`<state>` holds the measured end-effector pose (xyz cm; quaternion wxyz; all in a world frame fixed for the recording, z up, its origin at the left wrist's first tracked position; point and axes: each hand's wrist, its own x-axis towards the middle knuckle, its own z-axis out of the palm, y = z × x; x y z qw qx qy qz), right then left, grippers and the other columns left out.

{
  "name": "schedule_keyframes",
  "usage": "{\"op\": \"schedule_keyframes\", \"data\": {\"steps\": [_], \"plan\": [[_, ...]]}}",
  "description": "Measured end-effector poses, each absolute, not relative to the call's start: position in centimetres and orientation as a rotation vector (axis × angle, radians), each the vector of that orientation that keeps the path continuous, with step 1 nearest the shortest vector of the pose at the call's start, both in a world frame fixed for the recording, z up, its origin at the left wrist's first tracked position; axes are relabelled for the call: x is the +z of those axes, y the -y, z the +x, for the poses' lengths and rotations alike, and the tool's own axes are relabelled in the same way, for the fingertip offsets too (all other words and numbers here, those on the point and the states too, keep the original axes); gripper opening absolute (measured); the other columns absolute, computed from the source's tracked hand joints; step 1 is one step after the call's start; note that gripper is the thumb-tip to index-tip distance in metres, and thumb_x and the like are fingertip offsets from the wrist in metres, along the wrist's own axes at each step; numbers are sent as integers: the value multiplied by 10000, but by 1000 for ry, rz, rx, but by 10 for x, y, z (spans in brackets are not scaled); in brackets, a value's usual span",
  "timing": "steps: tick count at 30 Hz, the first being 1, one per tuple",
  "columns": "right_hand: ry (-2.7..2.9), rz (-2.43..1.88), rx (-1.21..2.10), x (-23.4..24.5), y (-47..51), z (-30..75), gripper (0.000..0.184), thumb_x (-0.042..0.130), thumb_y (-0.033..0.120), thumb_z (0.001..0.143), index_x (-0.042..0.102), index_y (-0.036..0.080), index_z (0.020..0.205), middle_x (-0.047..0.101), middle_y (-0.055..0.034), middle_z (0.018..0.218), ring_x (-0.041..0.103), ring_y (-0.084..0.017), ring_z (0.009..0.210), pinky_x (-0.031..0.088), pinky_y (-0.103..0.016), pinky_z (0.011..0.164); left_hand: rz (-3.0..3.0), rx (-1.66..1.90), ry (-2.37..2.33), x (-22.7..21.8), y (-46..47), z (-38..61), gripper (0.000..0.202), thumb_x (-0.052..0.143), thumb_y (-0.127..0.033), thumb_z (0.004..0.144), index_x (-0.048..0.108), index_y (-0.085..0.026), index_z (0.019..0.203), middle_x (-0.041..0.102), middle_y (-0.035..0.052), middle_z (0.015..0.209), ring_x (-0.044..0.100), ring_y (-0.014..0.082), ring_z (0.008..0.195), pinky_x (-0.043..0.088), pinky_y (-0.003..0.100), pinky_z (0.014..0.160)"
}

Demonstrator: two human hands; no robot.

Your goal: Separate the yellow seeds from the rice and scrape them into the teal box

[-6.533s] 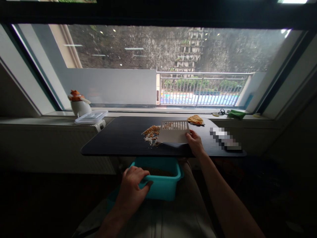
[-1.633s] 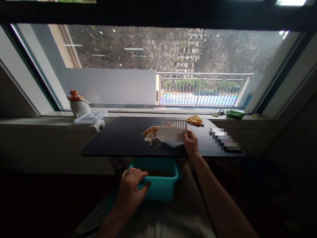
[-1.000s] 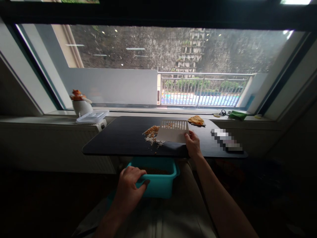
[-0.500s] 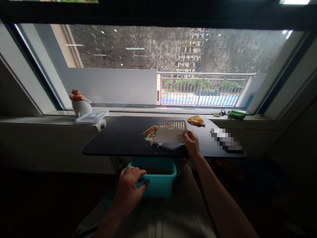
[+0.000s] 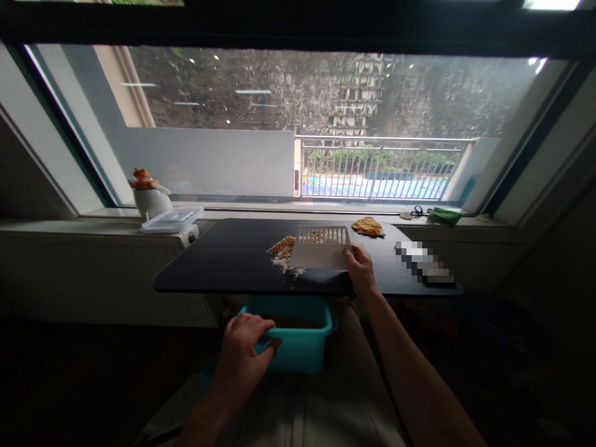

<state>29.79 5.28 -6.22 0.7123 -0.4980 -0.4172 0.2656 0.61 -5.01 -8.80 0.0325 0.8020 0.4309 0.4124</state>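
Observation:
My right hand [image 5: 360, 268] is closed on the right side of a pale slotted scoop [image 5: 319, 253], which looks like a litter scoop, held over the dark table. Beside and partly behind the scoop lies a spread of orange-brown kernels [image 5: 282, 246] with white grains [image 5: 280, 264] in front of them. My left hand [image 5: 249, 338] grips the near left rim of a turquoise tub [image 5: 302, 347] below the table's front edge. Inside the tub is a brown granular mass [image 5: 293, 321].
On the black table [image 5: 223, 261] lie a folded yellow cloth [image 5: 367, 226] and a blurred-out object [image 5: 423, 264]. The sill holds a white pot [image 5: 153, 202], a green cloth [image 5: 444, 215] and black-handled scissors [image 5: 418, 212]. A clear plastic lid [image 5: 172, 220] rests above the radiator [image 5: 116, 267].
The picture has shifted very slightly. Both hands, the scoop and the tub keep practically the same places.

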Motion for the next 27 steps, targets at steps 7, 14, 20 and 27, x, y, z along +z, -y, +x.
{"op": "schedule_keyframes", "data": {"steps": [7,14,20,27], "plan": [[920,-1098,590,-62,-53,297,417,668,522,678,691,206,949,739,-45,819,668,-245,786,531,-377,712,2476,1279,-1318,-90,49,6,96,650,-225,761,703,-242,840,705,12,760,631,260,796,467,451,842],[933,-1080,617,-60,-50,294,363,674,480,657,729,207,889,751,-44,824,665,-246,787,529,-371,719,2479,1292,-1318,-88,47,1,97,653,-234,765,707,-236,844,705,8,762,637,260,789,483,457,835],[900,-1120,597,-60,-48,294,328,666,463,649,732,208,845,739,-36,775,640,-239,752,502,-351,673,2469,1296,-1364,-84,47,-3,102,665,-237,756,710,-247,846,709,9,760,635,257,794,495,452,842],[890,-1170,595,-61,-47,295,254,656,417,635,743,201,736,684,-10,639,588,-208,647,445,-315,585,2455,1290,-1356,-83,48,-1,100,677,-215,760,701,-247,852,708,6,779,640,259,805,495,470,864]]}}
